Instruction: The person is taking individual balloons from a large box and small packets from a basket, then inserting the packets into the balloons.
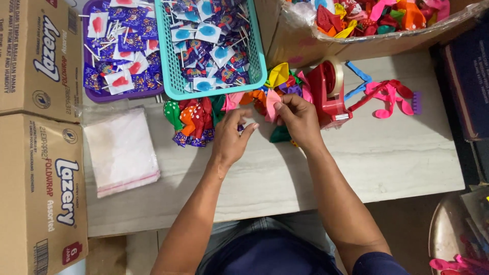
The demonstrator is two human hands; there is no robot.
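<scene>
A teal plastic basket of wrapped lollipops stood at the pale desk's far edge — the right hand pinched a pink uninflated balloon, the left hand half-curled beside it.

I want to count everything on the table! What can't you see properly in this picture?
All in the head view:
- Purple basket: top cut off by the edge.
- Teal basket: top cut off too.
- Green balloon: mostly hidden behind the right hand.
- Left hand: whatever its fingers pinch is too small to tell.
- Balloon box: plastic liner blurs the contents.
</scene>
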